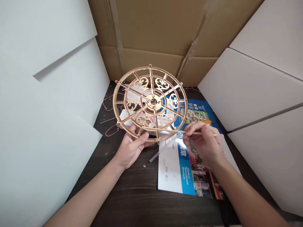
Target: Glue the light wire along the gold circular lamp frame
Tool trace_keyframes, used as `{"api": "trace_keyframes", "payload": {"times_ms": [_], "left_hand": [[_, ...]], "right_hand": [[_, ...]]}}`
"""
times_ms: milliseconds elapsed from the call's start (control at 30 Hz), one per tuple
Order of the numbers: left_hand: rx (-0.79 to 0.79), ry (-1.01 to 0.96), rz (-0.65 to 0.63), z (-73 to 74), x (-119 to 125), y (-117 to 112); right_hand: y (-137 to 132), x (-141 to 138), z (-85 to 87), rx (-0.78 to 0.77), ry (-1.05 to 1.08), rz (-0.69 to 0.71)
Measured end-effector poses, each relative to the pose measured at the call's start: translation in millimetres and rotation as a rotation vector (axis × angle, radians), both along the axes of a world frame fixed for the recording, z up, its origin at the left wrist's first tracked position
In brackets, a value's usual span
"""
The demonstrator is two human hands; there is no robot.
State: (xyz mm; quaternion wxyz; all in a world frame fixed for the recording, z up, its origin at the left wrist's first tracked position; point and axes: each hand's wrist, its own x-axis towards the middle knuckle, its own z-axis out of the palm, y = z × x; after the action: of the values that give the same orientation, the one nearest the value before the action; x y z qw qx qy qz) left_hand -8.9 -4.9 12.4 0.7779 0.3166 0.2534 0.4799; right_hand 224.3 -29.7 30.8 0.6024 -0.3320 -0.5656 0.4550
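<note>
A round gold openwork wheel (pixel 150 103) with spokes and scroll patterns is held tilted above the dark table. My left hand (pixel 131 147) grips its lower rim, thumb on top and fingers beneath. My right hand (pixel 204 142) pinches a thin wooden stick (pixel 180 131) that lies across the wheel's lower edge and points left toward the spokes. Thin red and white wires run along the wheel's rim and spokes.
A blue and white printed brochure (pixel 183 164) lies on the dark wooden table (pixel 132 195) under my right hand. A white box (pixel 125 117) sits beneath the wheel. White foam boards (pixel 42 104) stand left and right, brown cardboard (pixel 156 34) behind. A small clear tube (pixel 154 156) lies near the brochure.
</note>
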Motion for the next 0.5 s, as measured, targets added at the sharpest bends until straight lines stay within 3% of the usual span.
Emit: {"api": "trace_keyframes", "payload": {"times_ms": [267, 500], "left_hand": [[-0.001, 0.037, 0.023, 0.3, 0.6, 0.3], [0.052, 0.103, 0.078, -1.3, 4.9, -2.9]], "right_hand": [[-6.2, -2.6, 5.4, 0.113, -0.187, -0.017], [-25.9, -14.8, 22.5, 0.523, -0.573, -0.107]]}}
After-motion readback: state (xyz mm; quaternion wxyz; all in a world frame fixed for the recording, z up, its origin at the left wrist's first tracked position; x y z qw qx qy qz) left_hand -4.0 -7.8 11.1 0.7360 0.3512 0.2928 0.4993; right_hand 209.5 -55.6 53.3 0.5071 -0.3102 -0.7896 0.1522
